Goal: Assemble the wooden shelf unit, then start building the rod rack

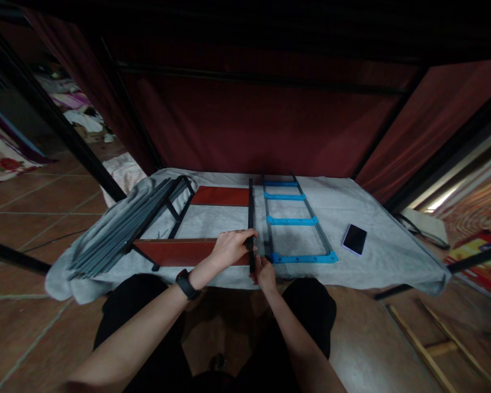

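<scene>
My left hand (231,246), with a black watch at its wrist, is closed around the near part of a narrow black bar (251,204). Below it, my right hand (265,272) has its fingers pinched together against the bar's near end; whatever they hold is too small to make out. The bar runs along the right ends of two reddish-brown boards, a far board (221,195) and a near board (175,252). At the boards' left side lies a black frame piece (179,210). To the right rests a ladder-like frame of grey tubes with blue crosspieces (292,221).
A bundle of grey tubes (118,234) lies on the left of the grey cloth (376,256). A phone (354,239) rests at right. Black metal posts (61,114) and dark red curtains (262,125) enclose the surface. A wooden frame (439,347) is on the floor.
</scene>
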The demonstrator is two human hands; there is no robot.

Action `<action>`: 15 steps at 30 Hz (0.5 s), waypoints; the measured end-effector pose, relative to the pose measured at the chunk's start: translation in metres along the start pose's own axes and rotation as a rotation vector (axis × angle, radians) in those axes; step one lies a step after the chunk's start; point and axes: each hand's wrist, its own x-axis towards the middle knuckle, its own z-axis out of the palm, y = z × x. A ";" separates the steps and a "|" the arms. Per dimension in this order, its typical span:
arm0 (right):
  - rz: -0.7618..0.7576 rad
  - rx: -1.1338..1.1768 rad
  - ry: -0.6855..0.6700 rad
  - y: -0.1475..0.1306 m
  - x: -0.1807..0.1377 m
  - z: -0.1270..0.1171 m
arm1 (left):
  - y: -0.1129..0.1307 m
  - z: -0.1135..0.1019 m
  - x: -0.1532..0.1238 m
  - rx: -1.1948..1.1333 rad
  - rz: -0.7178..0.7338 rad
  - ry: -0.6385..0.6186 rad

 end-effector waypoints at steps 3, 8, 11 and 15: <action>0.042 -0.018 -0.008 -0.003 0.001 -0.003 | 0.000 0.001 0.000 -0.004 -0.005 0.002; 0.044 0.107 0.009 0.002 0.006 -0.005 | 0.001 0.001 0.002 -0.003 -0.022 -0.002; 0.019 0.115 0.005 0.005 0.008 -0.003 | 0.001 0.002 0.002 0.003 -0.034 -0.002; 0.029 0.089 -0.006 0.004 0.007 0.000 | 0.001 0.004 0.002 -0.001 -0.025 -0.011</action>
